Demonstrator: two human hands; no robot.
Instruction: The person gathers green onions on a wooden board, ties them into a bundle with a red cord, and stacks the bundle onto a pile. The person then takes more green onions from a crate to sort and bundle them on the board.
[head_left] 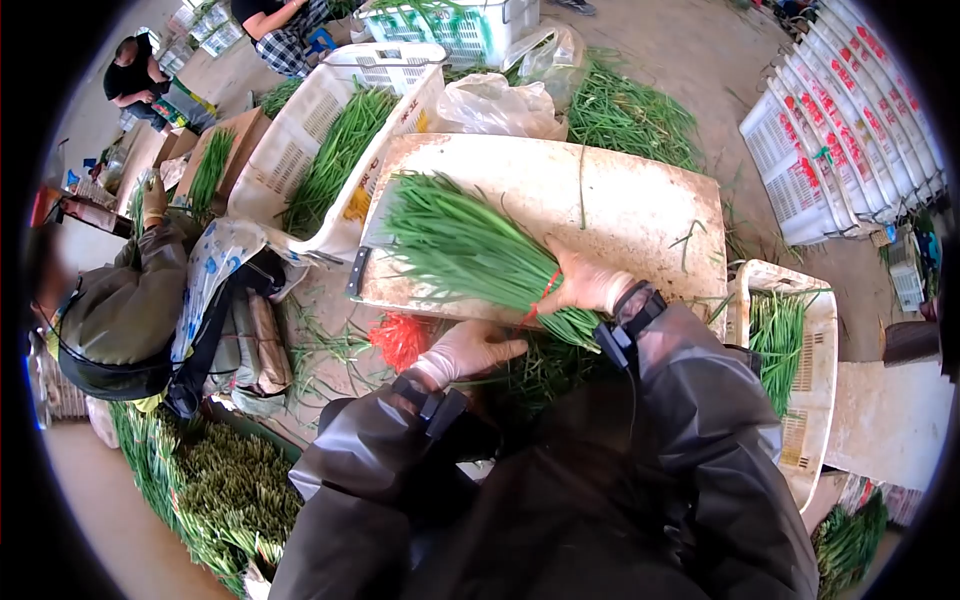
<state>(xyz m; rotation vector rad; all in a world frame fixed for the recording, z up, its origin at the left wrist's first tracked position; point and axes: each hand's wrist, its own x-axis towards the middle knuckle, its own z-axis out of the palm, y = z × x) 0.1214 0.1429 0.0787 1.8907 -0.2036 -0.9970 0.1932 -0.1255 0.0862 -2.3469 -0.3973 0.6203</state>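
Note:
A bundle of garlic chives lies slantwise on a worn, dirt-stained board, its leafy tips toward the left. A red tie circles it near the cut end. My gloved right hand grips the bundle right at this tie, thumb and fingers on either side. Below the board's near edge, my gloved left hand is held apart from the bundle, fingers stretched out and nothing visible in them. Beside it hangs a bunch of red ties. A knife with a black handle rests along the board's left edge.
White crates of chives stand at the upper left and right. Loose chives are heaped behind the board. Stacked crates stand far right. A co-worker sits at left, near bundled chives.

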